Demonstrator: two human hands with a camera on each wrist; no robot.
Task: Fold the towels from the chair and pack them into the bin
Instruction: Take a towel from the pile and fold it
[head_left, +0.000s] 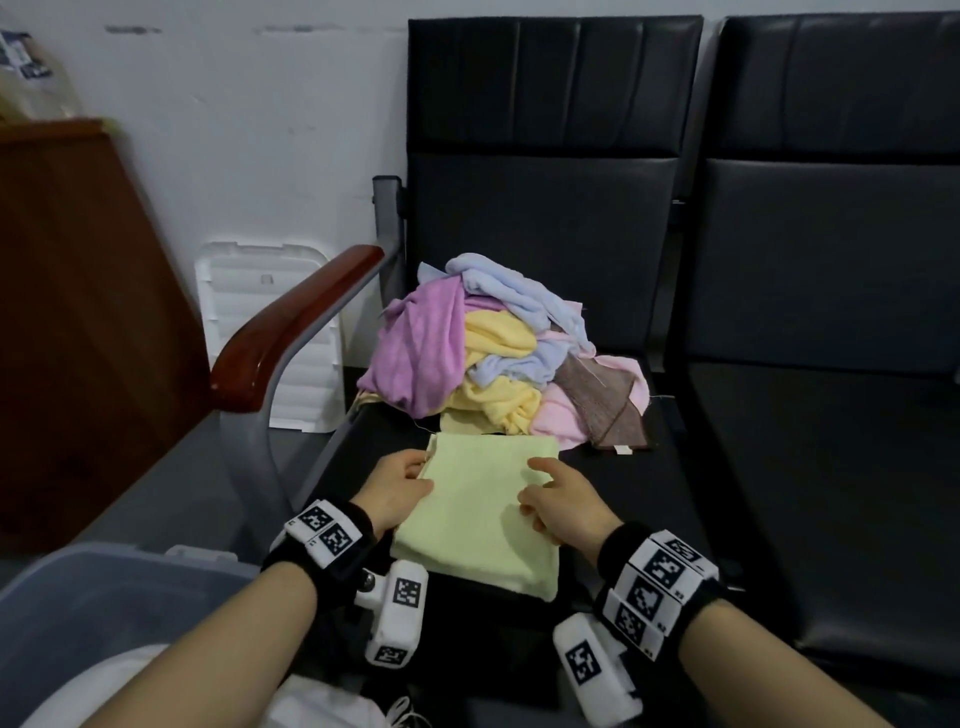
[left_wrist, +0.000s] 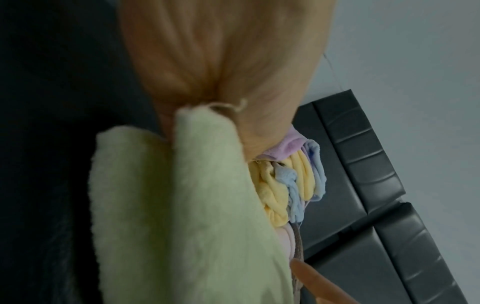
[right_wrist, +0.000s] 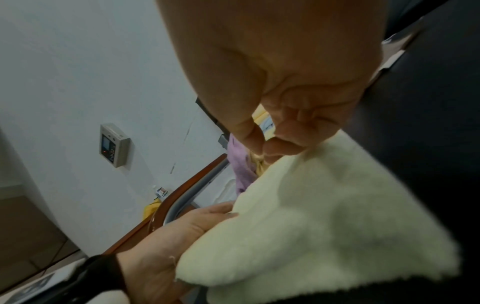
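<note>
**Now both hands on the green towel**

Now the pale green towel (head_left: 478, 514) lies folded on the black chair seat (head_left: 727, 493), just in front of the pile of unfolded towels (head_left: 498, 353). The left hand (head_left: 397, 480) pinches its far left corner with curled fingers. The right hand (head_left: 558, 506) rests on its right edge, fingers curled around the cloth. The grey bin (head_left: 78, 613) stands at the lower left, beside the chair.

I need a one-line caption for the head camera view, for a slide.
Both hands, left hand and right hand, fold a pale green towel on the black chair seat, before a pile of unfolded towels.
</note>
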